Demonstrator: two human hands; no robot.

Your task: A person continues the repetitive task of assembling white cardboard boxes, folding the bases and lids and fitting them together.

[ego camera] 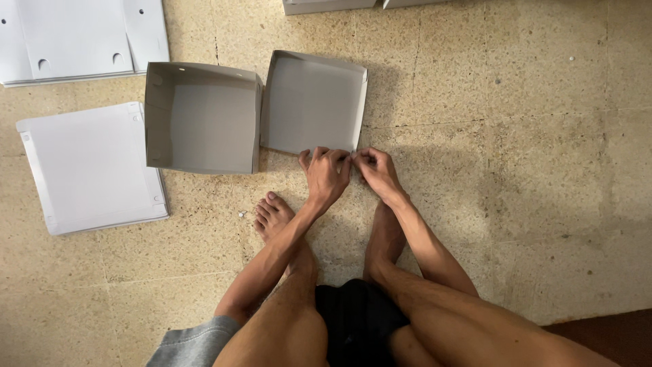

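I look down at a shallow grey cardboard box half (309, 102) lying open on the stone floor. My left hand (326, 175) and my right hand (377, 170) both pinch its near edge at the near right corner, fingers closed on the cardboard flap. A deeper folded grey box half (204, 119) stands right beside it on the left, touching it.
A stack of flat white cardboard blanks (92, 166) lies at the left, with more flat sheets (75, 37) at the top left and box edges (326, 5) at the top. My bare feet (275, 217) and knees are below the hands.
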